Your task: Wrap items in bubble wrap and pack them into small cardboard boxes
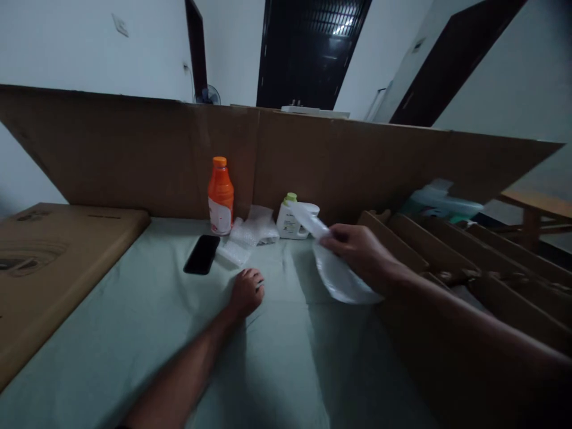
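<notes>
My right hand [355, 247] pinches a strip of translucent bubble wrap [342, 277], which hangs down over the table and is slightly blurred. Loosely curled, my left hand [248, 292] rests on the green cloth [277, 357]; a small pale bit shows at its fingers, too small to name. Beyond the left hand lie more pieces of bubble wrap [250, 233] and a black phone [202, 255]. An orange bottle [220, 196] with a white label stands upright behind the phone. Partly covered by the held wrap is a white jug [288, 222] with a green cap.
A cardboard panel [313, 143] closes off the back. On the left lies a flat cardboard box [89, 250]. Divided cardboard compartments [438, 244] stand on the right, with a clear teal-tinted container [442, 205] behind them.
</notes>
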### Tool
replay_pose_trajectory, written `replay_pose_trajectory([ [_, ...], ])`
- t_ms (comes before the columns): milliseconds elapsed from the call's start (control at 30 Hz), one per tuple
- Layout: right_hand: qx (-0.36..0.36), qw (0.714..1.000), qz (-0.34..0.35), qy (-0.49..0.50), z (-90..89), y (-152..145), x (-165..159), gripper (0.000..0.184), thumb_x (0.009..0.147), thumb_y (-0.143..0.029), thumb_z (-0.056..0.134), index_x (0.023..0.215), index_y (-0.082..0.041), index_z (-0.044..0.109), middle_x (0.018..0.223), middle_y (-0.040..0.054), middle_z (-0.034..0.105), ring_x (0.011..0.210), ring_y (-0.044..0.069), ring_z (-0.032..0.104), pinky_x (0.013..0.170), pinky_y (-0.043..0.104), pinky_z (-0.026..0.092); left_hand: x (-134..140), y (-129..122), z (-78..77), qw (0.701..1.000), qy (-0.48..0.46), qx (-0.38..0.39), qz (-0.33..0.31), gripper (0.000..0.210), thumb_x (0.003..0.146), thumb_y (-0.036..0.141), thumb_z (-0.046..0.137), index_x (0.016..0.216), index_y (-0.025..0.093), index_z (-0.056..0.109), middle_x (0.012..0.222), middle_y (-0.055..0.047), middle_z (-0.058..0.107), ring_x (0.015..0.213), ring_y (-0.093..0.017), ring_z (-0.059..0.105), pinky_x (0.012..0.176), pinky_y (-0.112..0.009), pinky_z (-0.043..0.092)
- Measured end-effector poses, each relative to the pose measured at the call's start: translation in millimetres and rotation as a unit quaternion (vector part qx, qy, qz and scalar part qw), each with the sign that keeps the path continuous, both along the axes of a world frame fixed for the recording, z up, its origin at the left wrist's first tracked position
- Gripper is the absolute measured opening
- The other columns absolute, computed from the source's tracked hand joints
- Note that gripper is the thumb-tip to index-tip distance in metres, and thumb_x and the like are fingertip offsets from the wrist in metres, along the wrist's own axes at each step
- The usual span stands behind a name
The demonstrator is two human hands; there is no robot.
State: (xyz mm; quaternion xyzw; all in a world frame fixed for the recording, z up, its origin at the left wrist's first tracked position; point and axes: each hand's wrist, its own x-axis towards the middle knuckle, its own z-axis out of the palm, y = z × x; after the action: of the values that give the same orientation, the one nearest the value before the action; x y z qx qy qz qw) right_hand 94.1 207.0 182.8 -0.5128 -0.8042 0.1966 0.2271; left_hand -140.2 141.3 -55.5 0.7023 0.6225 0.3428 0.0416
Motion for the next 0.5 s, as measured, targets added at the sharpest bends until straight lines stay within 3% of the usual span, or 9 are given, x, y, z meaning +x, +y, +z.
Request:
replay_pose_trajectory([
  [67,-0.025,1.000,0.009,0.016,-26.7,27,-62,0.019,0.082,-0.025,0.065,0.066,-0.016,0.062,0.057,-0.0018,0.059,0.054,0.011,0.053,0.052,0.023,0.035,0,-1,-4.9,1.000,-0.006,0.013,-0.005,0.023,0.076,0.008,0.059,0.094,0.020,0.068,0.111,-0.010,0.070,0.107,-0.025,0.062,0.100,-0.043,0.049],
  [167,-0.036,0.999,0.024,0.010,-64.9,66,-144,0.010,0.084,-0.024,0.066,0.081,-0.015,0.067,0.061,-0.0003,0.064,0.054,0.012,0.059,0.053,0.022,0.040,-1,1,-8.3,1.000,-0.014,0.027,-0.007,0.023,0.076,0.007,0.059,0.093,0.021,0.066,0.108,-0.010,0.069,0.108,-0.026,0.062,0.100,-0.043,0.049],
  [267,-0.033,0.998,0.059,0.004,-83.2,85,-186,0.018,0.084,-0.026,0.071,0.098,-0.015,0.070,0.071,0.0018,0.070,0.059,0.014,0.065,0.059,0.022,0.046,-1,4,-7.5,0.999,-0.019,0.035,-0.003,0.022,0.076,0.007,0.058,0.093,0.020,0.066,0.108,-0.011,0.069,0.106,-0.026,0.062,0.099,-0.044,0.049],
  [367,-0.008,0.996,0.089,0.001,-76.5,79,-176,0.014,0.085,-0.024,0.068,0.096,-0.017,0.073,0.078,0.0028,0.073,0.069,0.015,0.068,0.065,0.023,0.049,-2,6,-6.6,0.999,-0.023,0.039,-0.007,0.020,0.077,0.007,0.059,0.090,0.020,0.066,0.107,-0.009,0.069,0.103,-0.024,0.062,0.097,-0.042,0.049],
  [500,0.036,0.998,0.052,-0.028,-34.4,57,-91,0.015,0.084,-0.024,0.067,0.092,-0.017,0.078,0.072,0.0004,0.072,0.068,0.015,0.067,0.064,0.023,0.050,-2,0,-9.3,0.998,-0.034,0.055,-0.013,0.019,0.076,0.008,0.056,0.088,0.019,0.066,0.103,-0.011,0.070,0.101,-0.026,0.062,0.095,-0.042,0.050],
])
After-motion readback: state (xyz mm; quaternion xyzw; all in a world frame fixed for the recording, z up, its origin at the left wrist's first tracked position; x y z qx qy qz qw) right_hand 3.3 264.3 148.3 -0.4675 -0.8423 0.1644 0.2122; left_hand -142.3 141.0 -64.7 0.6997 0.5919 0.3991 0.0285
